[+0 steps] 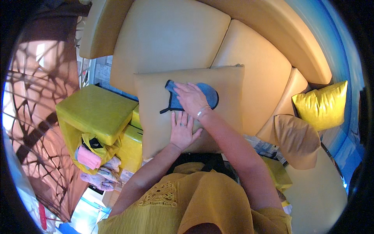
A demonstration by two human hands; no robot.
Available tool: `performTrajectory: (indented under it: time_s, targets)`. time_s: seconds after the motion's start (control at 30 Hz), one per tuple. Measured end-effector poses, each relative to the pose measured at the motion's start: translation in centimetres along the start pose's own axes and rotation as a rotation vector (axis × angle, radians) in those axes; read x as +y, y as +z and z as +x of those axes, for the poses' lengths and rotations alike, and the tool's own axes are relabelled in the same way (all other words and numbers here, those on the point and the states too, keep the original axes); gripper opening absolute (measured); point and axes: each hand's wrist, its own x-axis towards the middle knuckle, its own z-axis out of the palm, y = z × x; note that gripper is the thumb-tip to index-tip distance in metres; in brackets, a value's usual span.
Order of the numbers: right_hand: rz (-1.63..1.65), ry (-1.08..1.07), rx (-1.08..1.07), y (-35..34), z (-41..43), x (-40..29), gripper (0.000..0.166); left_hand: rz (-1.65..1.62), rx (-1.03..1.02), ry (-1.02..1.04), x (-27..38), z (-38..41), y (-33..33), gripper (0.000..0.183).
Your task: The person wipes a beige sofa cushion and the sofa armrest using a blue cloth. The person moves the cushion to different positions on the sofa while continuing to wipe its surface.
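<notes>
Before me lies a large tan cushion [152,128], flat across the front of the seat. On it rests a blue-grey cloth mitt [209,90] with black trim and a hanging loop at its lower left corner. My right hand [190,96], with a silver bracelet at the wrist, lies palm down on the mitt and hides its middle. Flat on the cushion, just below the mitt's lower edge, is my left hand [184,131], a ring on one finger. Its fingertips reach that edge, and its thumb is spread to the right.
A curved tan upholstered sofa [175,35] surrounds the far side. At left stands a yellow-green padded seat [96,111], with a yellow bag [109,150], a pink cloth [89,157] and crumpled cloths [100,178] nearby. A shiny yellow pillow [324,105] and a brown cushion [298,140] sit at right.
</notes>
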Motion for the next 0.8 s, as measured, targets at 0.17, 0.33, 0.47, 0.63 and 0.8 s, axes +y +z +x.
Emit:
performTrajectory:
  time_s: [0.17, 0.33, 0.47, 0.63, 0.8]
  targets:
    - [-0.124, 0.15, -0.005, -0.5, 0.9, 4.0, 0.035, 0.003, 0.071, 0.032, 0.2, 0.4, -1.2, 0.084]
    - [-0.086, 0.446, 0.046, -1.5, -0.2, 7.5, 0.035, -0.029, 0.051, 0.036, 0.1, 0.1, -1.3, 0.085]
    - [-0.073, 0.176, 0.088, -2.1, -4.2, 4.4, 0.038, -0.027, 0.053, 0.022, -0.5, -0.4, -0.5, 0.085]
    - [-0.214, 0.535, 0.191, -2.4, -7.7, 10.0, 0.053, -0.004, 0.027, 0.026, 0.6, -0.1, -1.1, 0.085]
    - [0.086, 0.878, 0.3, -1.7, -8.8, 13.0, 0.072, 0.02, 0.055, 0.035, 0.7, -0.4, -0.7, 0.084]
